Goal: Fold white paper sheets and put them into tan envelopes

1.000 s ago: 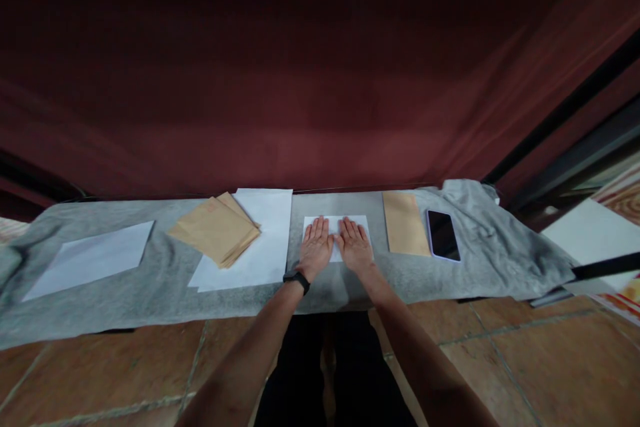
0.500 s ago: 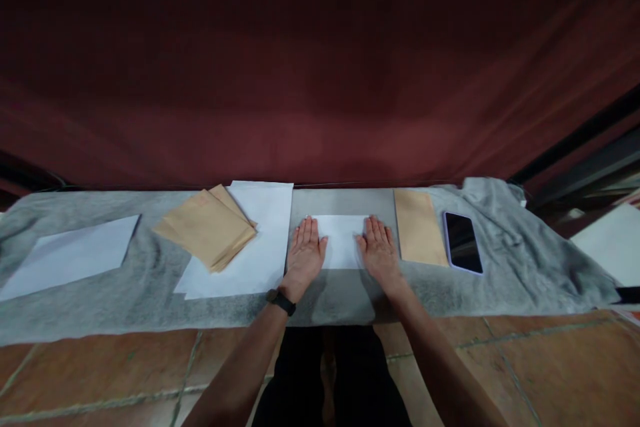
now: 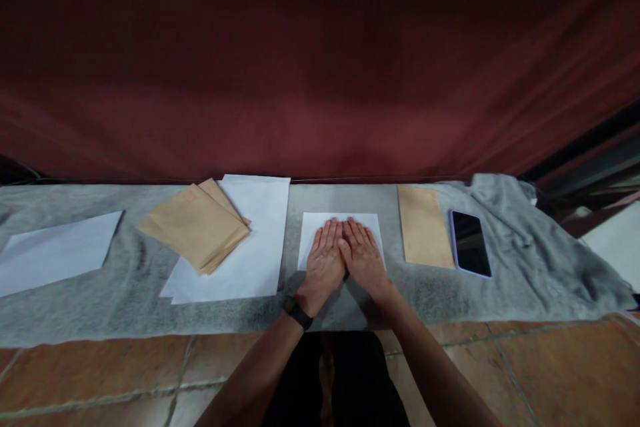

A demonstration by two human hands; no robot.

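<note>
A small white sheet of paper (image 3: pixel 306 240), seemingly folded, lies flat on the grey cloth in front of me. My left hand (image 3: pixel 326 257) rests palm down on its middle, fingers stretched forward. Beside it my right hand (image 3: pixel 361 253) presses flat on the same paper, its thumb touching the left hand. Neither hand grips anything. The hands cover the centre of the paper, while its far edge and both side edges show. Just right of the paper lies a brown envelope (image 3: pixel 425 227).
Several brown envelopes (image 3: pixel 195 227) are fanned over large white sheets (image 3: pixel 255 260) on the left. Another white paper stack (image 3: pixel 60 247) lies farther left. A phone (image 3: pixel 470 243) sits right of the single envelope. The grey cloth (image 3: pixel 135 307) covers the narrow bench against a dark red curtain (image 3: pixel 320 120).
Both hands have slid inward from the paper's left and right sides to its middle and now touch each other. The paper's side edges have come into sight.
</note>
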